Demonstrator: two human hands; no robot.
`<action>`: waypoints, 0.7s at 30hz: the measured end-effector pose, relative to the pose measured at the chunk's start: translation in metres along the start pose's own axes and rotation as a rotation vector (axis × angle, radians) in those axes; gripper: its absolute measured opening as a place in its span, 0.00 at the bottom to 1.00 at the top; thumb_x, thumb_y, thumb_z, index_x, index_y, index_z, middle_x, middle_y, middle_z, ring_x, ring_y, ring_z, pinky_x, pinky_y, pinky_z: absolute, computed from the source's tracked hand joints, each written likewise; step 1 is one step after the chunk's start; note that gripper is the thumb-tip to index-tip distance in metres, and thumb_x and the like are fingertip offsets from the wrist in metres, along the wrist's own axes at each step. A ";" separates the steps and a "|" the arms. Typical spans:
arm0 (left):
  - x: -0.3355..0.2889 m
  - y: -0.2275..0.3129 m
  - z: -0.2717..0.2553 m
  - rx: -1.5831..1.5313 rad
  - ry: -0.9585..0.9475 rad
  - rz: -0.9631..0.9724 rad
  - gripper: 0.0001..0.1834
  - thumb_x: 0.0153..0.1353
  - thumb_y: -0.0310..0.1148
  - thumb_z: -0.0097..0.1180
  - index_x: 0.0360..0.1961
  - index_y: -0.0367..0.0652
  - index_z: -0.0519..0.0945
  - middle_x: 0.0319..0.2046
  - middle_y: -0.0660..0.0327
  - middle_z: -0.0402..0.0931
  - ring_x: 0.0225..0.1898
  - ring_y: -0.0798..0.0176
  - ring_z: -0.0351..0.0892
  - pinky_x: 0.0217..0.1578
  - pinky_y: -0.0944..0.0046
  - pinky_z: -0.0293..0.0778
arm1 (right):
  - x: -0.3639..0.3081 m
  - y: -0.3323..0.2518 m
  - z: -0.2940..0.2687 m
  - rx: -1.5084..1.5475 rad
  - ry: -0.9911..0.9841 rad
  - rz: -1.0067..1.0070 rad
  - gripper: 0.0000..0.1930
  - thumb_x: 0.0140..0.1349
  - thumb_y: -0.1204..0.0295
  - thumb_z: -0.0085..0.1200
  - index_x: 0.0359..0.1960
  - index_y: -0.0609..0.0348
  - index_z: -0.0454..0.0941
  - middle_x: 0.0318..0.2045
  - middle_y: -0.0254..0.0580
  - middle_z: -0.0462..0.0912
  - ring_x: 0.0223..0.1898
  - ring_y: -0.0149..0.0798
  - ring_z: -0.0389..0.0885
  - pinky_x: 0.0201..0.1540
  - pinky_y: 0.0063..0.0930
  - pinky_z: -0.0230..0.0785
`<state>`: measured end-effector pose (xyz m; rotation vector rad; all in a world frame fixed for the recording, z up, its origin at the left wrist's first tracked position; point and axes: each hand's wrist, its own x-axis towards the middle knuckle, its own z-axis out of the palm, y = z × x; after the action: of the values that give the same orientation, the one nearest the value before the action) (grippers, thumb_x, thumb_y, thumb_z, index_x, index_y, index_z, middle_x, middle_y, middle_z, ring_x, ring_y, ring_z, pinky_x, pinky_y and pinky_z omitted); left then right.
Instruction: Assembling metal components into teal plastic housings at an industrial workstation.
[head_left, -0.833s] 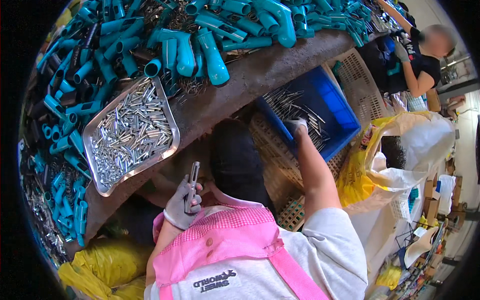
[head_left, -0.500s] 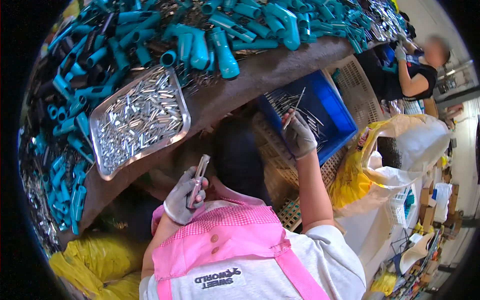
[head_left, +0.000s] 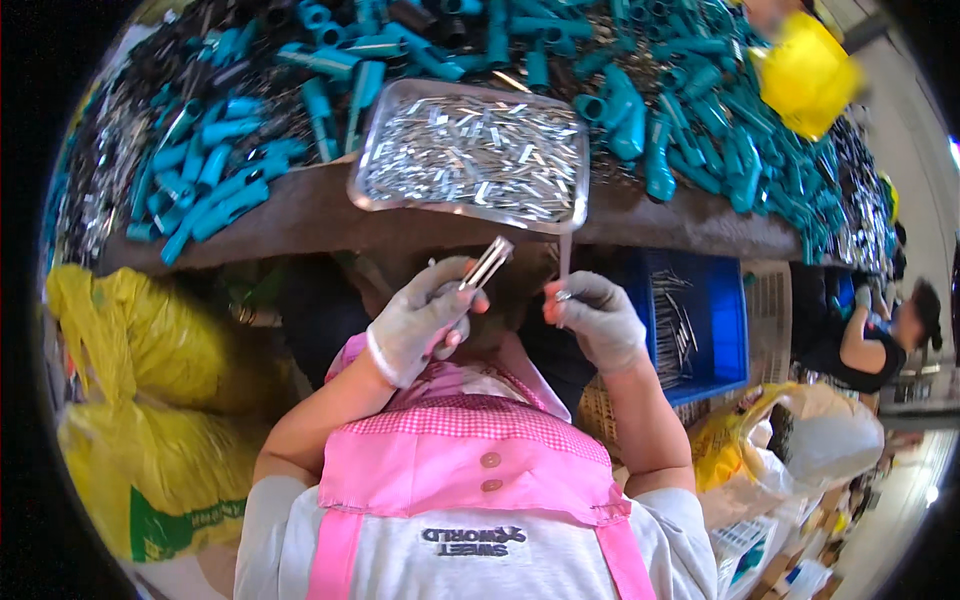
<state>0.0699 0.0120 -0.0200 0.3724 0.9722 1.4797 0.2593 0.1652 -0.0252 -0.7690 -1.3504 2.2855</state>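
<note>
My left hand (head_left: 425, 318), in a pale work glove with bare fingertips, is closed round a slotted silver metal piece (head_left: 488, 264), its end pointing up and to the right. Facing it, my right hand (head_left: 603, 322), gloved the same way, pinches a thin flat metal strip (head_left: 565, 258) that stands nearly upright. A small gap parts the two hands. Just beyond them a shallow metal tray (head_left: 470, 211) sits at the bench edge, filled with many short shiny metal pieces (head_left: 470, 150). The strip's top end reaches the tray's near right corner in the view; whether they touch I cannot tell.
Teal plastic handle-like parts (head_left: 225, 205) heap over the brown bench (head_left: 300, 215). Right of my right hand stands a blue crate (head_left: 722, 330) with thin metal rods (head_left: 675, 330). Yellow sacks (head_left: 150, 400) lie left. A person (head_left: 872, 345) sits far right.
My right hand has come from the blue crate toward my left hand, bringing the metal strip. My left hand still grips the slotted piece. The whole view has turned, so the tray now appears straight ahead.
</note>
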 end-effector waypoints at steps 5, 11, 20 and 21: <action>-0.008 0.009 0.003 -0.004 0.166 0.157 0.23 0.59 0.33 0.56 0.55 0.42 0.67 0.33 0.62 0.73 0.18 0.77 0.66 0.15 0.79 0.58 | 0.016 0.002 0.055 -0.454 -0.191 0.192 0.08 0.52 0.78 0.61 0.35 0.63 0.79 0.30 0.31 0.78 0.34 0.24 0.74 0.39 0.17 0.65; -0.022 0.007 -0.010 -0.058 0.293 0.258 0.21 0.61 0.29 0.51 0.56 0.43 0.68 0.32 0.63 0.73 0.18 0.78 0.65 0.15 0.80 0.58 | 0.025 0.016 0.063 -0.209 -0.167 0.182 0.08 0.54 0.77 0.60 0.37 0.62 0.78 0.28 0.32 0.78 0.30 0.23 0.73 0.34 0.16 0.65; -0.040 0.023 -0.024 -0.004 0.109 0.171 0.23 0.61 0.31 0.50 0.57 0.38 0.64 0.33 0.58 0.73 0.20 0.75 0.65 0.17 0.77 0.59 | 0.022 -0.010 0.054 -0.633 -0.002 -0.077 0.08 0.54 0.75 0.60 0.36 0.61 0.78 0.31 0.32 0.78 0.36 0.25 0.74 0.41 0.20 0.66; -0.043 0.025 -0.029 -0.070 0.061 0.123 0.23 0.62 0.33 0.49 0.56 0.36 0.64 0.33 0.57 0.73 0.20 0.75 0.65 0.17 0.77 0.58 | 0.024 -0.020 0.044 -0.549 0.007 -0.136 0.08 0.53 0.76 0.60 0.35 0.62 0.79 0.31 0.31 0.78 0.36 0.25 0.74 0.41 0.19 0.66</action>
<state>0.0406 -0.0350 -0.0050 0.3427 0.9570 1.6409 0.2143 0.1581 0.0028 -0.8096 -1.9926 1.8157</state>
